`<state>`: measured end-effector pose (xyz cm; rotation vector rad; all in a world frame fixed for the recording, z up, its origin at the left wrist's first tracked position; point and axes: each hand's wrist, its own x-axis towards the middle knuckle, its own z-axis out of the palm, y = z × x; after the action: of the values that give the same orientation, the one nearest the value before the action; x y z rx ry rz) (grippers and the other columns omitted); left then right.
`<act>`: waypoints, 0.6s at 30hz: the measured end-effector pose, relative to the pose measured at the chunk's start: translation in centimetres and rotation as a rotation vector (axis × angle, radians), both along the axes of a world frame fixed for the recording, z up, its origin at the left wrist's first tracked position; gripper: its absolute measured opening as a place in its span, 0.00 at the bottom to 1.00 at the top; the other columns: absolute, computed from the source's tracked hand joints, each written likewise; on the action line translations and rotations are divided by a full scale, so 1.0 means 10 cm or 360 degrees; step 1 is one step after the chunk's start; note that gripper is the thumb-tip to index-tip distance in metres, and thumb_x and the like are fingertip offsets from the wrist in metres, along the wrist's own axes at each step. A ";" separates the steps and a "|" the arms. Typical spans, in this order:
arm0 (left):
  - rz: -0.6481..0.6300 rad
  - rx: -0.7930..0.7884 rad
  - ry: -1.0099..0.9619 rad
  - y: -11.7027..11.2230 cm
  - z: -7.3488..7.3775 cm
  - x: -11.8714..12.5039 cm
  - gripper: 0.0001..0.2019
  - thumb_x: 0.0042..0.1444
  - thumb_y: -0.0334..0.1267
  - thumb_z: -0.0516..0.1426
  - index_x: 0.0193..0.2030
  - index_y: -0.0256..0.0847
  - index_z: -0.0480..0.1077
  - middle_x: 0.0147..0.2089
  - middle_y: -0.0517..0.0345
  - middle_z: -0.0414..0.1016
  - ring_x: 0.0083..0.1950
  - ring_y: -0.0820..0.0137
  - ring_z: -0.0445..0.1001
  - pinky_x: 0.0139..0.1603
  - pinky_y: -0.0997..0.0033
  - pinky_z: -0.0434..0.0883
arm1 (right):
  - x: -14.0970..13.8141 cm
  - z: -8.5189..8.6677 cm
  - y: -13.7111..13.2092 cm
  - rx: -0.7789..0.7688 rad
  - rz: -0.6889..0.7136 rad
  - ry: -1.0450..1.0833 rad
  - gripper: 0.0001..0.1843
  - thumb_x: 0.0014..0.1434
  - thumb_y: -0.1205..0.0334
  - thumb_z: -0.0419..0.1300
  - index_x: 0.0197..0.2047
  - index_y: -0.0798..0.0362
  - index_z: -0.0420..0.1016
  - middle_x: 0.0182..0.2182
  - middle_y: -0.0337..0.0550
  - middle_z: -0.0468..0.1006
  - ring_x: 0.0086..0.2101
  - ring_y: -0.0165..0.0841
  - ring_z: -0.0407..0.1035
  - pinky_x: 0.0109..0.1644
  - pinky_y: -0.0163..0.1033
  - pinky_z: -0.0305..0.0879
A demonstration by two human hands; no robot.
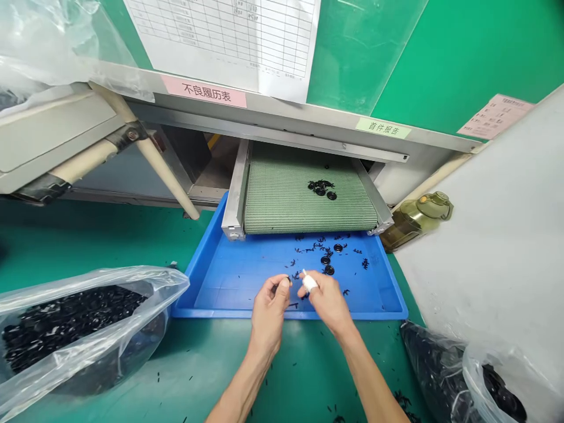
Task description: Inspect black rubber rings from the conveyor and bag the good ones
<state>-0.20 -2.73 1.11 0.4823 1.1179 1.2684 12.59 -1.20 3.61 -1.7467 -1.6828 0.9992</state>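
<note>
A blue tray (233, 273) is lying before you; over its near side your right hand (329, 298) is curling, any hold unclear, and your left hand (269, 305) is pinching a small black part (288, 279); it is probably feeling light, stiff, slick, its edge offering the surest grip.

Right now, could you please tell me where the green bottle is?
In the head view, the green bottle is at right, between the conveyor belt and white wall, near the blue tray.
</note>
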 end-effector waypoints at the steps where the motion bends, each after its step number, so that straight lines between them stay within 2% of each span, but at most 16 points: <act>1: 0.0033 -0.0005 -0.0080 0.01 0.02 -0.02 0.14 0.48 0.42 0.63 0.37 0.36 0.71 0.28 0.61 0.69 0.24 0.80 0.58 0.23 0.81 0.56 | 0.08 0.06 0.11 0.0111 -0.0030 -0.0096 0.19 0.55 0.71 0.46 0.43 0.52 0.74 0.27 0.38 0.78 0.22 0.29 0.65 0.28 0.32 0.59; 4: 0.0001 -0.0055 -0.0384 0.03 0.06 -0.08 0.08 0.48 0.36 0.62 0.34 0.36 0.70 0.36 0.56 0.72 0.28 0.79 0.63 0.23 0.81 0.58 | 0.32 0.35 0.58 0.0592 -0.0053 -0.0540 0.18 0.56 0.69 0.49 0.44 0.53 0.75 0.36 0.44 0.77 0.34 0.34 0.69 0.38 0.36 0.61; 7: -0.0077 -0.0120 -0.0575 0.03 0.09 -0.14 0.07 0.48 0.32 0.61 0.35 0.35 0.71 0.38 0.53 0.73 0.30 0.77 0.66 0.25 0.81 0.61 | 0.42 0.64 1.18 0.0838 0.0002 -0.0850 0.19 0.56 0.70 0.49 0.47 0.53 0.75 0.41 0.48 0.74 0.40 0.37 0.68 0.43 0.37 0.60; 9: -0.0116 -0.0141 -0.0651 0.02 0.12 -0.16 0.09 0.48 0.30 0.61 0.38 0.34 0.72 0.39 0.52 0.73 0.32 0.76 0.68 0.27 0.80 0.64 | 0.39 0.77 1.54 0.0807 0.0075 -0.1028 0.21 0.57 0.72 0.48 0.50 0.52 0.73 0.43 0.49 0.73 0.41 0.37 0.67 0.43 0.37 0.59; 12: -0.0145 -0.0183 -0.0740 0.00 0.17 -0.18 0.09 0.48 0.31 0.60 0.38 0.34 0.73 0.38 0.52 0.73 0.34 0.74 0.70 0.32 0.78 0.68 | 0.26 0.83 1.94 0.0642 0.0169 -0.1197 0.20 0.56 0.72 0.50 0.49 0.51 0.74 0.42 0.49 0.73 0.39 0.37 0.67 0.41 0.37 0.59; 15: -0.0147 -0.0217 -0.0752 -0.01 0.20 -0.19 0.08 0.49 0.33 0.60 0.37 0.35 0.73 0.38 0.53 0.73 0.35 0.73 0.71 0.33 0.77 0.69 | 0.17 0.81 2.11 0.0567 0.0193 -0.1210 0.16 0.52 0.72 0.54 0.41 0.52 0.77 0.39 0.48 0.74 0.37 0.37 0.67 0.38 0.36 0.58; 18: -0.0124 -0.0208 -0.0723 -0.01 0.20 -0.22 0.08 0.50 0.34 0.61 0.38 0.35 0.74 0.38 0.53 0.73 0.35 0.74 0.71 0.32 0.78 0.68 | 0.17 0.82 2.10 0.0589 0.0197 -0.1174 0.13 0.51 0.72 0.53 0.37 0.54 0.76 0.38 0.48 0.73 0.35 0.35 0.66 0.35 0.36 0.57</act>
<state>-2.40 -2.79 3.16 0.1257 0.7822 1.1541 14.32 19.84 11.81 -1.8765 -2.2495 0.0292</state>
